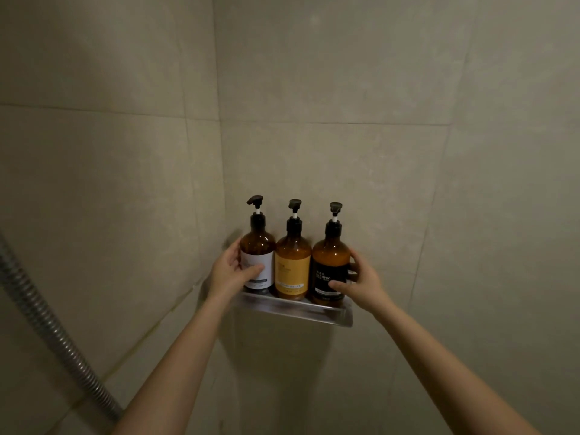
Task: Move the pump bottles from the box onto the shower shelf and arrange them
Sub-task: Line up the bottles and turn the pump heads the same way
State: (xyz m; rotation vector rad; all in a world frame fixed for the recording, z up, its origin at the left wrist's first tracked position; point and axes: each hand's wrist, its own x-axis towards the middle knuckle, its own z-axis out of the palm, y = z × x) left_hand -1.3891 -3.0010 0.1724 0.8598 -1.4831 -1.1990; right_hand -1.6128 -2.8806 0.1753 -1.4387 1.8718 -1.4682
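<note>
My view: two beige tiled walls [376, 73] meeting at a corner [217, 89] left of centre, thin grout lines [314, 122] crossing them; a ribbed metal shower hose [47, 328] at lower left; dim, even light.

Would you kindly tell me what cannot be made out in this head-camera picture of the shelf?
Head view:
- Box: outside the frame.
- White-label bottle text: too small, partly under the left hand.
- Yellow-label bottle print: too small.
- Shampoo bottle's right side: covered by the right hand.
- Shelf floor: hidden behind its rim and the bottles.
- Shower hose: upper end cut off by the left edge.
</note>
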